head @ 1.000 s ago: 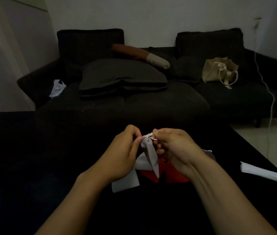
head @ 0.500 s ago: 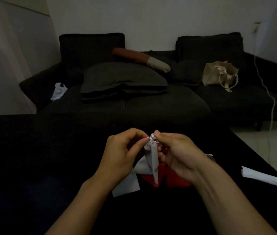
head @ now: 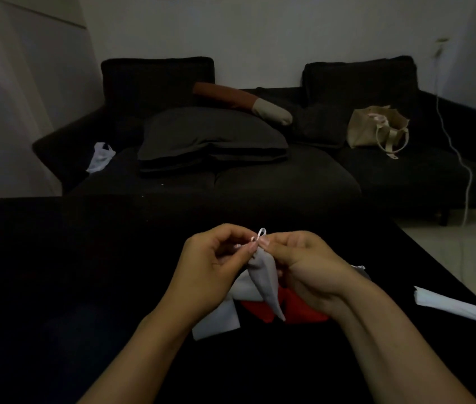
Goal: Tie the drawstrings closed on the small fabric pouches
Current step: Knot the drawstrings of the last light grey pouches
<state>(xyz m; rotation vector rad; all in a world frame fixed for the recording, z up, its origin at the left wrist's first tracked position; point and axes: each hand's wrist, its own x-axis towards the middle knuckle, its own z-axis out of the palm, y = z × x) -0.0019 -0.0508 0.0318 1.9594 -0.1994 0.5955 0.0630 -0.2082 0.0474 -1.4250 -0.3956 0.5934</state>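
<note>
Pouch [head: 266, 279] neck pinched, both hands.
Left hand [head: 213, 271] and right hand [head: 308, 265] pinch the drawstring [head: 261, 234] (small loop up).

A black table [head: 55, 287] carries a flat white fabric piece [head: 219, 320] touching the left side of the red pouches [head: 260, 312], a grey pouch [head: 360, 269] just beyond them to the right, and a folded white piece [head: 452, 307] well right of them.
</note>
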